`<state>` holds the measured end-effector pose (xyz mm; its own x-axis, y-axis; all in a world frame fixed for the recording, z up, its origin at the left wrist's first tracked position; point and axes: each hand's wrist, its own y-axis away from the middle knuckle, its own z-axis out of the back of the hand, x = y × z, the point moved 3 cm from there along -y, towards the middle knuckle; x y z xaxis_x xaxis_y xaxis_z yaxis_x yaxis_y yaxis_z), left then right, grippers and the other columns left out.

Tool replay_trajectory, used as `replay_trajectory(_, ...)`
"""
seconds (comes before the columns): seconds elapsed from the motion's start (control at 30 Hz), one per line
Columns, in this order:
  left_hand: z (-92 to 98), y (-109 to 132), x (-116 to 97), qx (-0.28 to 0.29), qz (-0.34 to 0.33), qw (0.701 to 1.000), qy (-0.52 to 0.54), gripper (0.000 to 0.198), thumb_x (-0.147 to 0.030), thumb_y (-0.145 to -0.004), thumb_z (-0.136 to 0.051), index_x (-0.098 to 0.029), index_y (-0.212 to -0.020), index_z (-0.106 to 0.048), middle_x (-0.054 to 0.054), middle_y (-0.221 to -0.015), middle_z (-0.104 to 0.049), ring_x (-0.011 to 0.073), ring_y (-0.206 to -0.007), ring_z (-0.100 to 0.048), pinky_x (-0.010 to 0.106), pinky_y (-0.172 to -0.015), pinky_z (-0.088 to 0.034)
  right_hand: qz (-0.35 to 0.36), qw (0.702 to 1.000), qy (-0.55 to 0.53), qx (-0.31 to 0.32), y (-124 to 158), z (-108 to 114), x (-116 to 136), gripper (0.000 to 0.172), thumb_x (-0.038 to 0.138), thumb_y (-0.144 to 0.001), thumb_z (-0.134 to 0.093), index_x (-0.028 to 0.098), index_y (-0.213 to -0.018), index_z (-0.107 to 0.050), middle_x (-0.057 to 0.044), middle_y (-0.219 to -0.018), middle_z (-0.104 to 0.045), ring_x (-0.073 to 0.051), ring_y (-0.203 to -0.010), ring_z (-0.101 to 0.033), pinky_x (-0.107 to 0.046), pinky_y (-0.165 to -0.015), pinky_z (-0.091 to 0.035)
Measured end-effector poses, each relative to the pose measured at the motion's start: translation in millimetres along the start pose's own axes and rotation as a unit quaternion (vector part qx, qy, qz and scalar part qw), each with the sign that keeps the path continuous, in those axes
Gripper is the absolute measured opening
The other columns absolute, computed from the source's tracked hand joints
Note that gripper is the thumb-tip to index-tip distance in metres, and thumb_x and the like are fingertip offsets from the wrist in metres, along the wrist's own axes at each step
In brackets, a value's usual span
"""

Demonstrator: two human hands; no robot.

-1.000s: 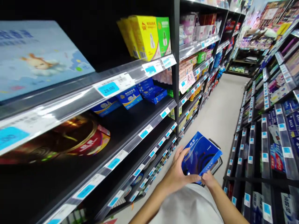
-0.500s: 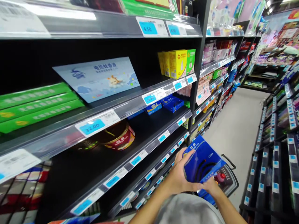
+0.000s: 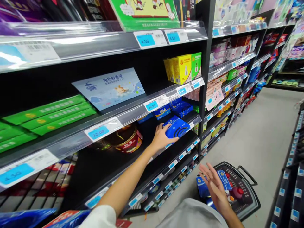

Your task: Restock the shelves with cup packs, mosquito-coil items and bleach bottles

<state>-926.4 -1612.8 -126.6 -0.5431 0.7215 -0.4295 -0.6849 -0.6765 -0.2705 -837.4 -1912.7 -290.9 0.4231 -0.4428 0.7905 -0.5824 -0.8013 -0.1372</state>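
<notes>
My left hand (image 3: 163, 136) grips a blue mosquito coil box (image 3: 177, 127) by its near left side, at the front edge of a dark shelf. Behind that box, more blue boxes (image 3: 181, 107) lie on the same shelf. To the left stands a round red and gold tin (image 3: 130, 141). My right hand (image 3: 215, 182) hangs in the air with fingers spread and nothing in it. Below it, a dark shopping basket (image 3: 247, 202) on the floor holds blue packages (image 3: 203, 186) and red-capped bottles (image 3: 237, 191).
One shelf up lie green boxes (image 3: 61, 115), a pale blue sign (image 3: 111, 88) and yellow boxes (image 3: 181, 68). Price tags line the shelf edges. A wire rack (image 3: 45, 186) stands at lower left. The aisle floor (image 3: 268, 126) runs ahead, with another shelf (image 3: 291, 177) on the right.
The blue box has moved from between both hands, up and left to the shelf edge in my left hand. My right hand has let go and opened. The view has shifted, showing more basket.
</notes>
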Motion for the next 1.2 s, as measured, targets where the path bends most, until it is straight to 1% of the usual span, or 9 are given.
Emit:
replay_trajectory(0.1,-6.1,-36,25,0.018,0.043,0.998,-0.036,0.091,-0.060,-0.065,-0.082,-0.027,-0.145,-0.053,0.013,-0.147,-0.043,0.0367,-0.142,-0.037,0.048,-0.120,-0.034,-0.017,1.000,0.001,-0.018,8,21,-3,0.055,0.049,-0.091,-0.068,0.036,-0.143,-0.056,-0.011,-0.147,-0.058,-0.034,-0.141,-0.048,-0.064,-0.121,-0.028)
replay_trajectory(0.2,-14.0,-64,44,0.033,0.066,0.996,-0.053,0.090,-0.063,-0.066,-0.080,-0.027,-0.144,-0.053,0.013,-0.149,-0.045,0.0376,-0.144,-0.035,0.048,-0.120,-0.034,-0.035,0.999,0.008,-0.029,15,37,0,0.050,0.048,-0.092,-0.067,0.036,-0.141,-0.058,-0.010,-0.145,-0.059,-0.033,-0.141,-0.048,-0.061,-0.121,-0.031)
replay_trajectory(0.33,-23.8,-88,60,0.031,0.079,0.994,-0.071,0.090,-0.064,-0.065,-0.081,-0.026,-0.143,-0.055,0.013,-0.150,-0.046,0.0387,-0.143,-0.037,0.048,-0.119,-0.033,-0.052,0.995,0.013,-0.083,25,53,4,0.047,0.048,-0.092,-0.067,0.035,-0.137,-0.062,-0.011,-0.141,-0.063,-0.034,-0.138,-0.051,-0.061,-0.121,-0.030)
replay_trajectory(0.43,-29.6,-101,68,0.030,0.087,0.992,-0.088,0.092,-0.064,-0.066,-0.080,-0.024,-0.144,-0.055,0.014,-0.149,-0.046,0.0383,-0.144,-0.037,0.047,-0.120,-0.033,-0.063,0.991,0.016,-0.117,32,63,0,0.045,0.049,-0.091,-0.068,0.033,-0.133,-0.065,-0.012,-0.137,-0.065,-0.034,-0.136,-0.054,-0.061,-0.121,-0.031)
replay_trajectory(0.63,-32.8,-112,75,0.059,0.060,0.988,-0.131,0.091,-0.066,-0.071,-0.075,-0.024,-0.148,-0.053,0.015,-0.152,-0.044,0.0373,-0.148,-0.033,0.045,-0.122,-0.029,-0.107,0.983,0.012,-0.147,40,82,-17,0.050,0.055,-0.082,-0.075,0.033,-0.127,-0.070,-0.013,-0.133,-0.068,-0.038,-0.131,-0.058,-0.065,-0.117,-0.034)
replay_trajectory(0.73,-30.5,-114,74,0.075,0.040,0.984,-0.159,0.089,-0.068,-0.072,-0.072,-0.025,-0.148,-0.053,0.015,-0.156,-0.041,0.0378,-0.152,-0.025,0.049,-0.124,-0.024,-0.124,0.980,0.010,-0.153,39,84,-22,0.050,0.056,-0.082,-0.074,0.032,-0.126,-0.070,-0.014,-0.132,-0.069,-0.038,-0.130,-0.059,-0.064,-0.117,-0.036)
replay_trajectory(0.83,-27.8,-118,72,0.090,0.027,0.979,-0.183,0.089,-0.071,-0.072,-0.069,-0.027,-0.148,-0.053,0.014,-0.158,-0.040,0.0379,-0.153,-0.024,0.052,-0.124,-0.022,-0.126,0.981,0.014,-0.145,35,83,-25,0.051,0.058,-0.081,-0.075,0.031,-0.124,-0.071,-0.014,-0.130,-0.070,-0.038,-0.127,-0.061,-0.063,-0.115,-0.039)
replay_trajectory(1.0,-25.7,-123,74,0.117,0.016,0.971,-0.208,0.092,-0.073,-0.075,-0.063,-0.025,-0.152,-0.048,0.014,-0.159,-0.040,0.0362,-0.153,-0.026,0.051,-0.123,-0.024,-0.121,0.983,0.008,-0.138,29,80,-21,0.047,0.057,-0.084,-0.073,0.031,-0.123,-0.071,-0.013,-0.129,-0.070,-0.035,-0.123,-0.064,-0.059,-0.114,-0.041)
replay_trajectory(1.2,-23.7,-127,75,0.139,0.014,0.965,-0.221,0.096,-0.075,-0.077,-0.060,-0.023,-0.155,-0.042,0.015,-0.163,-0.037,0.0371,-0.153,-0.025,0.051,-0.122,-0.025,-0.131,0.981,0.017,-0.143,28,80,-12,0.045,0.056,-0.085,-0.073,0.032,-0.123,-0.072,-0.012,-0.129,-0.070,-0.036,-0.122,-0.064,-0.061,-0.115,-0.039)
